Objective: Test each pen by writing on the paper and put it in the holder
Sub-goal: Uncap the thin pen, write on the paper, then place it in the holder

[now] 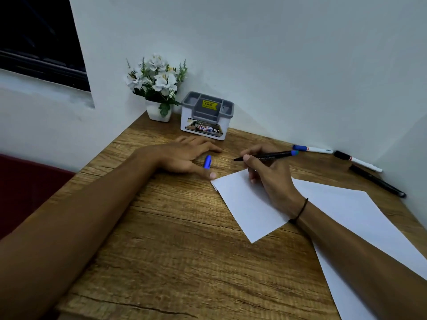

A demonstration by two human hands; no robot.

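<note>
1. The holder [207, 116] stands at the back of the counter [175, 239], just right of the flower pot [159, 110].
2. The paper [328, 218] lies on the counter's right side.
3. Three pens [312, 149] [357, 160] [379, 181] lie behind the paper, along the right wall.
4. A pen cap [207, 162] lies left of the paper.

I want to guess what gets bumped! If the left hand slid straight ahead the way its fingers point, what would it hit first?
Probably the blue pen cap lying just past the left hand; depth is hard to judge.

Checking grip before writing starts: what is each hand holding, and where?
Right hand holds the black pen near its tip end. Left hand holds nothing, resting beside the blue cap.
</note>
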